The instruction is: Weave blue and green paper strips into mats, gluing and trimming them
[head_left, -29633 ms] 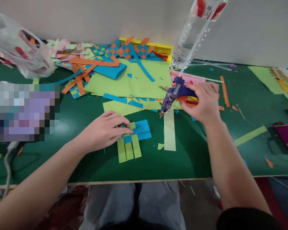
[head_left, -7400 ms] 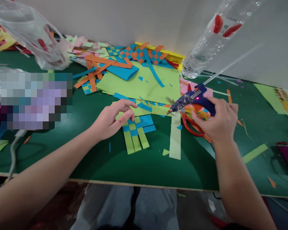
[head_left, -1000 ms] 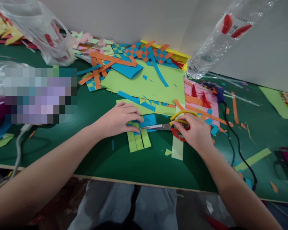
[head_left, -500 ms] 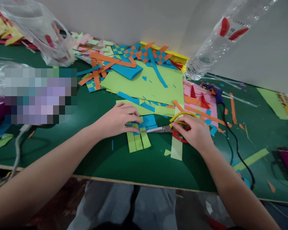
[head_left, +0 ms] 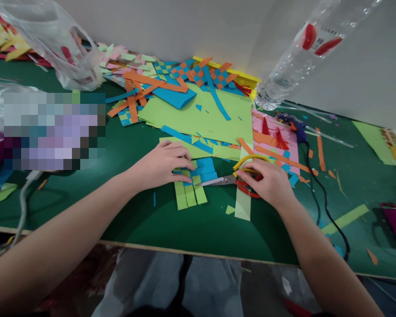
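Note:
My left hand (head_left: 171, 160) rests on a small weave of green and blue paper strips (head_left: 191, 193), its thumb and fingers spread and touching the strips against the table. Green ends point towards me; blue ends stick out to the right. My right hand (head_left: 269, 178) is closed round a pair of scissors (head_left: 226, 179) with yellow and red handles. The scissor tips lie at the right green strip, over the weave. Beneath the handles is a pale green strip (head_left: 243, 206), partly covered. A small green scrap (head_left: 230, 210) lies beside it.
Green sheets (head_left: 224, 112) and woven orange-blue pieces (head_left: 214, 75) lie behind my hands. A plastic bottle (head_left: 297, 57) leans at the back right. A purple glue gun (head_left: 298, 127) trails a black cable. A plastic bag (head_left: 62, 48) and a blurred-out object (head_left: 56, 132) are on the left.
The scissors have tilted slightly, their tips shifting a little downward on the weave. Both hands stay almost in place.

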The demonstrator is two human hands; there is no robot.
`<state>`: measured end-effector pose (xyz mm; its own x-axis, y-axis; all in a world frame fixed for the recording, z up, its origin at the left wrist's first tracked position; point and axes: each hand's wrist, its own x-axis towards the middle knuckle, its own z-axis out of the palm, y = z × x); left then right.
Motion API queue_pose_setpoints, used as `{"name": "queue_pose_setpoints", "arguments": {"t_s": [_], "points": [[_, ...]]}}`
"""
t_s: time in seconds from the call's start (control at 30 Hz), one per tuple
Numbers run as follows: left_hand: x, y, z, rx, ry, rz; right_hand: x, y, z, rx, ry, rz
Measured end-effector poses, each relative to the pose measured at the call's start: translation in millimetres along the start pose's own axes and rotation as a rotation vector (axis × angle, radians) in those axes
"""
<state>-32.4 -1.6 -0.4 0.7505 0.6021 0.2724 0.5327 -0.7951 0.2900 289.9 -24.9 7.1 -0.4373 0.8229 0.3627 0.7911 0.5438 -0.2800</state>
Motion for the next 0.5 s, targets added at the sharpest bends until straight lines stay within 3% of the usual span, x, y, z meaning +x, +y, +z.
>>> {"name": "queue_pose_setpoints", "arguments": {"t_s": [0.5], "points": [[-0.2,1.4,-1.4,0.054,-0.019,-0.010,-1.3,2.8,2.4,-0.083,0.100,-0.014]]}}
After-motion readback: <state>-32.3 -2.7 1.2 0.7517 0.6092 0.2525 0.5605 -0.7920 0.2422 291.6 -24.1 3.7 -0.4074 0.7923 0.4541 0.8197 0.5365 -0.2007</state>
